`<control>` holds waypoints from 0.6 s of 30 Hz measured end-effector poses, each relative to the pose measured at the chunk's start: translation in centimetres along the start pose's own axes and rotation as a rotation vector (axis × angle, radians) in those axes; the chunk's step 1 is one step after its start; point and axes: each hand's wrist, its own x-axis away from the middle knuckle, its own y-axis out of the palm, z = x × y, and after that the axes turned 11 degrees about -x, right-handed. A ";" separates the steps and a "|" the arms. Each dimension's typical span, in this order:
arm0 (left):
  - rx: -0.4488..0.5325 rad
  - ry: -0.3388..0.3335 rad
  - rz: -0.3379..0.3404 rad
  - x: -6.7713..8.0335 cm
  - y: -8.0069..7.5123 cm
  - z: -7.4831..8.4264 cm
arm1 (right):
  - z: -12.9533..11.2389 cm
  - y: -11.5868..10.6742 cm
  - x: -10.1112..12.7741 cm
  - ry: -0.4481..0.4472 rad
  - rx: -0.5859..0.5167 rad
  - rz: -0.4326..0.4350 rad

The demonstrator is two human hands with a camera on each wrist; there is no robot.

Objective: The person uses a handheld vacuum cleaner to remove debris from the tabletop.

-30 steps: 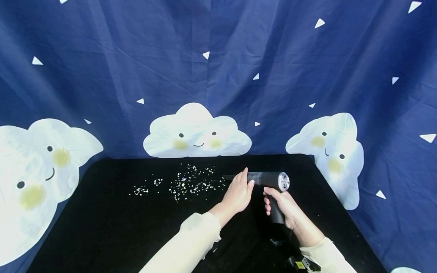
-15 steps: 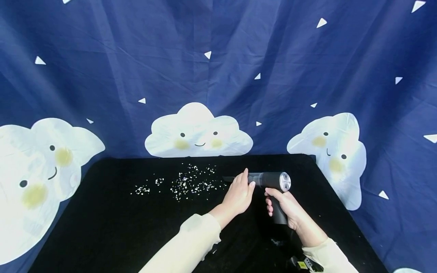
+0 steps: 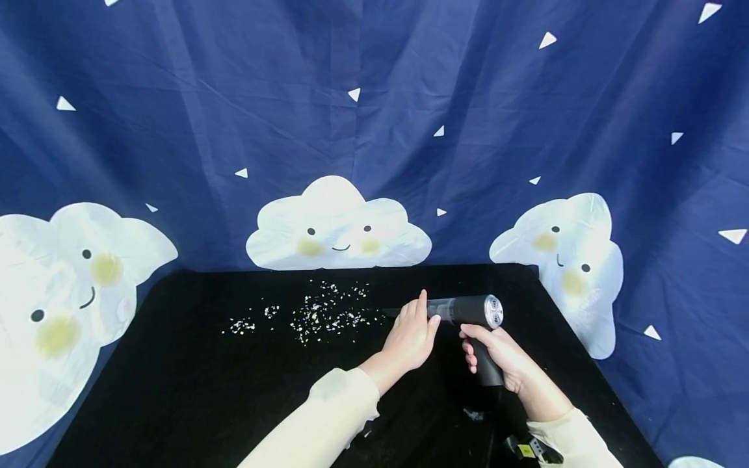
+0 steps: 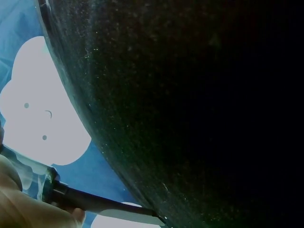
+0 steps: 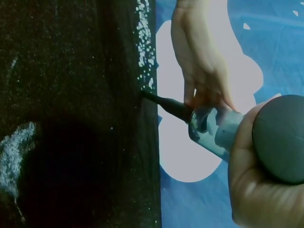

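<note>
A gun-shaped handheld vacuum cleaner with a dark body, clear front section and narrow black nozzle lies level above the black table. My right hand grips its upright handle from the right. Around the clear front section, my left hand holds the vacuum, its fingers partly hiding the nozzle in the head view. To the left of the nozzle tip, small white scraps are scattered across the table. The left wrist view shows the nozzle pointing down toward the dark surface.
The black table ends at a blue curtain printed with clouds. Near the right sleeve lies a small dark object with a yellow label. A pale patch marks the cloth below the vacuum's handle.
My right hand and the vacuum's rear end have shifted slightly to the right. The left hand stays nearly in place on the front, and the white scraps look the same.
</note>
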 end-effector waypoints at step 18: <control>-0.027 0.033 0.037 0.7 0.5 -0.7 | 0.0 -0.3 0.0 0.063 -0.061 -0.082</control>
